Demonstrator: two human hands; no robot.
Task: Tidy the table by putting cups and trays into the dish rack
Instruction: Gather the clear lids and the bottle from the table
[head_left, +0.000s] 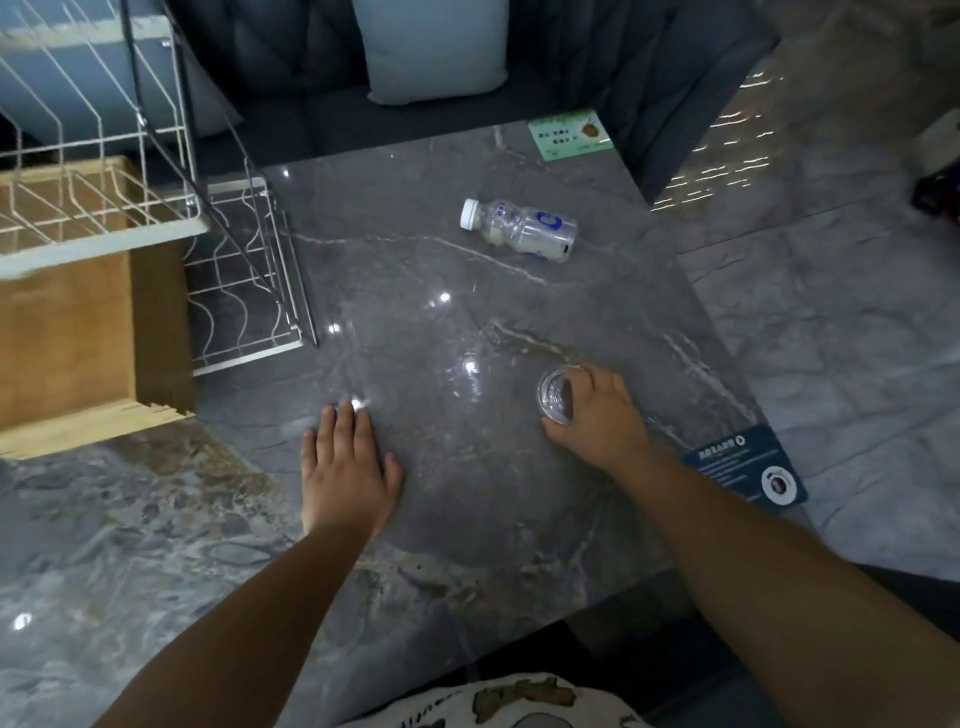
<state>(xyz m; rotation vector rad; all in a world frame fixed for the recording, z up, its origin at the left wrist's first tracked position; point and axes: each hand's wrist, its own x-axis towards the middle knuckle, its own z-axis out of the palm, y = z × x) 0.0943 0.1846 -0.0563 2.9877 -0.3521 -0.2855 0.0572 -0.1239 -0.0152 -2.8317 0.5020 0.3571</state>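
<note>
Two hands out, one cup in play. Far left of my left fingers: dish rack (244, 270), white wire, two tiers; a wooden tray (67, 322) sits in it under the upper tier, so the trays look done as far as I can see. The lower wire section nearest my fingers is bare, probably the slot for the cup.

Left hand (345, 467) lies flat on the desk (467, 519), fingers straight and released, holding nothing. I judge it's just bracing me while the other arm reaches.

Well beyond both hands, a clear plastic bottle (519, 228) with a white cap lies on its side. Not a cup or tray, so I leave it. A green card (569, 135) sits at the far desk corner.

Right hand (597, 415) is on the clear glass cup (555, 397), fingers curled over its rim and right side, thumb at the near side: grasping it from above. Cup stands upright, base seemingly on the desk. Top grip keeps it vertical for the carry across to the rack.

Just right of my right wrist: a dark blue card (748, 462) at the desk edge.
</note>
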